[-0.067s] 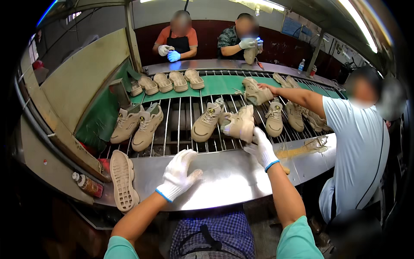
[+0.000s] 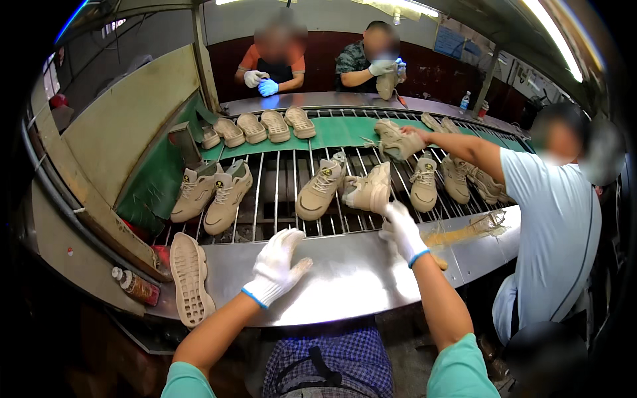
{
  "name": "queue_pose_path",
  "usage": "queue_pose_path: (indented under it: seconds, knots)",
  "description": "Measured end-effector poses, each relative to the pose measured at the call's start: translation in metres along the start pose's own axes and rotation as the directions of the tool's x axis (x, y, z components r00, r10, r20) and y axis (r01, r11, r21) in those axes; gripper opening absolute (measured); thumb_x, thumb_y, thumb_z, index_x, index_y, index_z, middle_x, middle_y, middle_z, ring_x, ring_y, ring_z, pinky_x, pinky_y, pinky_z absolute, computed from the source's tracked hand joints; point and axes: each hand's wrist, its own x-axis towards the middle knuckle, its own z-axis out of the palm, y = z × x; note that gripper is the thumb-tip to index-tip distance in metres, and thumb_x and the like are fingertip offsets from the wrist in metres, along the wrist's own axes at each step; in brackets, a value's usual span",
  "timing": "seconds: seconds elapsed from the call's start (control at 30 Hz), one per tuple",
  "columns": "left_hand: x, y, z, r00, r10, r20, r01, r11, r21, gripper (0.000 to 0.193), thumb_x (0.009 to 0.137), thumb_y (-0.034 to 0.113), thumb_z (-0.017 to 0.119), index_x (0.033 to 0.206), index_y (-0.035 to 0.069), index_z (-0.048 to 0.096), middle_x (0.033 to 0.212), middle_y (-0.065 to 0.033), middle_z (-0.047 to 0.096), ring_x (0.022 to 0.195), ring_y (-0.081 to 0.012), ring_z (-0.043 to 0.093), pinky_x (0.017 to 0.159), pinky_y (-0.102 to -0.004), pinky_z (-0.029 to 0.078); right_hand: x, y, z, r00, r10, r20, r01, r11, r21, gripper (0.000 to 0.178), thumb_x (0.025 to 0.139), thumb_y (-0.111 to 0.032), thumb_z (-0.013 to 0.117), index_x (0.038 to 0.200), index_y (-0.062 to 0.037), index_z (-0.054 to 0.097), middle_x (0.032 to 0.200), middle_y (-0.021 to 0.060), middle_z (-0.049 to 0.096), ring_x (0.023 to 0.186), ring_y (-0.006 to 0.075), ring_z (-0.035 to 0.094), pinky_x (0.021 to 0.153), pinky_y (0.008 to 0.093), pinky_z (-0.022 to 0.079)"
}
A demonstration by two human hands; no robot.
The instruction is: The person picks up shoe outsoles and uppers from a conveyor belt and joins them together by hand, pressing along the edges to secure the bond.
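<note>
My left hand [image 2: 273, 265], in a white knit glove with a blue cuff, hovers above the near metal ledge with fingers stretched and thumb apart. It holds nothing. My right hand [image 2: 403, 232], gloved alike, is open beside the near end of a beige sneaker [image 2: 367, 190] that lies tipped on its side on the bars. Its fingertips are right by the sole; whether they touch is hard to tell. Just left of that shoe stands another beige sneaker [image 2: 321, 189], upright and laced. A loose beige shoe sole [image 2: 189, 278] lies on the ledge, left of my left hand.
A metal bar conveyor [image 2: 265, 192] carries more sneakers [image 2: 227, 199] and, on a green strip [image 2: 332, 132], several soles [image 2: 273, 126]. From the right, a co-worker's arm [image 2: 464, 147] reaches to a sneaker [image 2: 398, 139]. Two people work opposite. A bottle [image 2: 136, 285] is at the left.
My right hand has drawn slightly down and away from the tipped sneaker. The left hand has barely moved.
</note>
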Motion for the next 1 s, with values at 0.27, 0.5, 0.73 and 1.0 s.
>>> queue_pose_path:
  seconds: [0.27, 0.5, 0.73, 1.0]
  knots:
    - [0.1, -0.038, 0.088, 0.962, -0.148, 0.229, 0.058, 0.93, 0.362, 0.083, 0.082, 0.026, 0.08, 0.153, 0.002, 0.045, 0.158, -0.0225, 0.047, 0.139, -0.0435, 0.052, 0.112, -0.0509, 0.05, -0.123, 0.084, 0.049, 0.732, -0.635, 0.247, 0.596, 0.42, -0.685, 0.03, 0.088, -0.018, 0.078, 0.117, -0.0086, 0.074, 0.106, 0.0155, 0.074, 0.091, 0.0331, 0.073, 0.084, 0.0424, 0.061]
    - [0.154, -0.067, 0.088, 0.841, -0.435, 0.323, 0.253, 0.842, 0.476, 0.07, 0.09, 0.022, 0.075, 0.148, -0.005, 0.048, 0.111, -0.0218, 0.069, 0.095, -0.0373, 0.075, 0.079, -0.042, 0.064, -0.119, 0.086, 0.052, 0.829, -0.53, 0.177, 0.523, 0.624, -0.58, 0.018, 0.094, -0.016, 0.073, 0.11, -0.0066, 0.077, 0.104, 0.0126, 0.077, 0.095, 0.0322, 0.074, 0.087, 0.0413, 0.06]
    - [0.112, -0.096, 0.019, 0.523, -0.555, 0.647, 0.794, 0.043, -0.606, 0.046, 0.101, 0.044, 0.068, 0.115, 0.001, 0.066, 0.079, -0.0175, 0.069, 0.05, -0.0165, 0.059, 0.04, -0.0277, 0.044, -0.112, 0.087, 0.051, 0.795, -0.588, 0.146, 0.566, 0.634, -0.527, 0.02, 0.098, -0.022, 0.073, 0.11, -0.0072, 0.078, 0.104, 0.0142, 0.077, 0.097, 0.0343, 0.074, 0.088, 0.0422, 0.059]
    - [-0.042, 0.001, -0.112, 0.677, -0.315, 0.665, 0.735, 0.338, -0.588, 0.071, 0.09, 0.055, 0.081, 0.133, 0.002, 0.063, 0.103, -0.0157, 0.074, 0.088, -0.0243, 0.074, 0.077, -0.0382, 0.059, -0.142, 0.102, 0.055, 0.692, 0.278, 0.666, -0.456, 0.884, 0.106, 0.087, 0.112, -0.069, 0.029, 0.134, 0.008, 0.063, 0.11, 0.0272, 0.077, 0.088, 0.0344, 0.079, 0.072, 0.04, 0.066]
